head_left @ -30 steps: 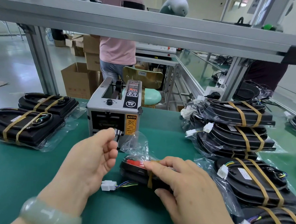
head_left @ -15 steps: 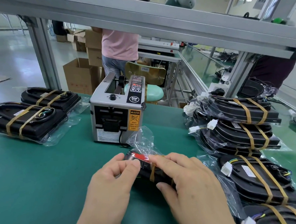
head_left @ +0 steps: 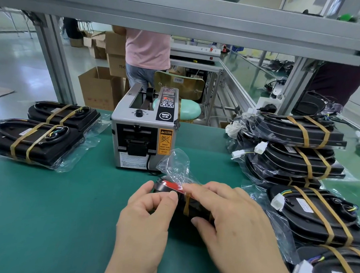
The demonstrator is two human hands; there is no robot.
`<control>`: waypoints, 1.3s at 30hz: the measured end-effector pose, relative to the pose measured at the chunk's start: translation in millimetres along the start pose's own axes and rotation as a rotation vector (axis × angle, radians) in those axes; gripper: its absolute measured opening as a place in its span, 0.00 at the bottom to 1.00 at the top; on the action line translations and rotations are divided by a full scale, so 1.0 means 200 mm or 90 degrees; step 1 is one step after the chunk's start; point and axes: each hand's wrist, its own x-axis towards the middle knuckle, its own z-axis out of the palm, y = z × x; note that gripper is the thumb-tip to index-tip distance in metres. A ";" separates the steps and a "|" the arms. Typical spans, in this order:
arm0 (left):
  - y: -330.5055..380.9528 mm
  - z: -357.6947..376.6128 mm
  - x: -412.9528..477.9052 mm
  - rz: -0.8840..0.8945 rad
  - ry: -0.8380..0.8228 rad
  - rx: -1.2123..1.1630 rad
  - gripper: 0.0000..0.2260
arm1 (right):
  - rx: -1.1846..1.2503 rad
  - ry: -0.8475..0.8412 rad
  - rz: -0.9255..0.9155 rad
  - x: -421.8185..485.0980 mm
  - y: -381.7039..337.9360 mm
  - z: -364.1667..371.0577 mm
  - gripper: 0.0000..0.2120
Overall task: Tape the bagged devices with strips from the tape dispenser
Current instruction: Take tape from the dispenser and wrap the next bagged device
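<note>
Green mat [head_left: 56,213]; device [head_left: 166,186] lay centre, just in front of dispenser [head_left: 143,138], loose bag [head_left: 173,165] end puffed upward. Left hand [head_left: 146,214] pinched the device's left end, thumb against forefinger (any strip there too small to tell). Right hand [head_left: 233,218] gripped it, fingers over the top, thumb on near side, beside one tan tape band [head_left: 186,203]. Taped devices [head_left: 35,143] sat far left; a stack [head_left: 295,142] stood right.

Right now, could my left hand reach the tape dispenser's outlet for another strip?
Probably yes. The tape dispenser stands just beyond the left hand, outlet facing it, with bare mat between. The hand would first have to let go of the bagged device.
</note>
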 end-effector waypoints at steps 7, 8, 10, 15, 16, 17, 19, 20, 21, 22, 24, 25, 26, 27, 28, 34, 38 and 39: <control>-0.01 0.01 0.00 -0.012 0.008 -0.011 0.07 | 0.002 0.004 0.008 0.00 -0.01 0.00 0.32; -0.01 0.01 0.00 -0.011 0.011 -0.012 0.07 | 0.004 0.006 0.008 0.00 -0.01 0.00 0.32; -0.02 0.02 0.00 -0.012 0.014 -0.015 0.07 | 0.004 0.008 0.008 0.00 -0.01 0.00 0.32; -0.03 0.02 0.00 -0.006 0.023 -0.012 0.07 | 0.005 0.013 0.008 0.00 -0.02 0.00 0.31; -0.03 0.02 0.01 -0.004 0.026 -0.012 0.07 | 0.004 0.015 0.008 0.00 -0.02 0.00 0.32; -0.04 0.03 0.01 -0.004 0.028 -0.011 0.07 | 0.002 0.017 0.006 -0.01 -0.02 0.01 0.32; -0.04 0.03 0.01 -0.005 0.031 -0.014 0.07 | -0.003 0.023 0.007 -0.01 -0.02 0.01 0.32; -0.05 0.04 0.01 -0.005 0.033 -0.018 0.07 | -0.005 0.026 0.010 0.00 -0.03 0.01 0.32; -0.05 0.04 0.01 -0.005 0.036 -0.024 0.06 | -0.006 0.031 0.012 0.00 -0.03 0.01 0.32; -0.05 0.04 0.02 -0.007 0.042 -0.031 0.05 | -0.006 0.035 0.014 0.00 -0.03 0.01 0.31; -0.06 0.05 0.03 -0.010 0.068 -0.056 0.02 | -0.001 0.038 0.010 0.00 -0.03 0.01 0.30; -0.07 0.05 0.03 -0.021 0.080 -0.075 0.02 | 0.002 0.036 0.007 0.00 -0.03 0.01 0.30; -0.07 0.05 0.04 -0.031 0.088 -0.089 0.05 | 0.006 0.033 0.004 0.00 -0.03 0.01 0.29; -0.08 0.05 0.05 -0.038 0.093 -0.101 0.08 | 0.009 0.031 0.001 0.00 -0.03 0.01 0.28; -0.08 0.05 0.05 -0.049 0.093 -0.116 0.11 | 0.013 0.032 -0.001 0.00 -0.02 0.01 0.28; -0.04 0.00 0.12 -0.009 0.041 -0.041 0.17 | 0.027 0.063 0.001 -0.01 -0.01 0.00 0.29; 0.00 0.00 0.13 0.065 -0.128 0.145 0.22 | 0.033 0.078 -0.010 0.00 0.00 -0.01 0.27; 0.00 0.01 0.15 0.076 -0.147 0.157 0.21 | 0.037 0.081 -0.009 0.00 0.01 -0.01 0.27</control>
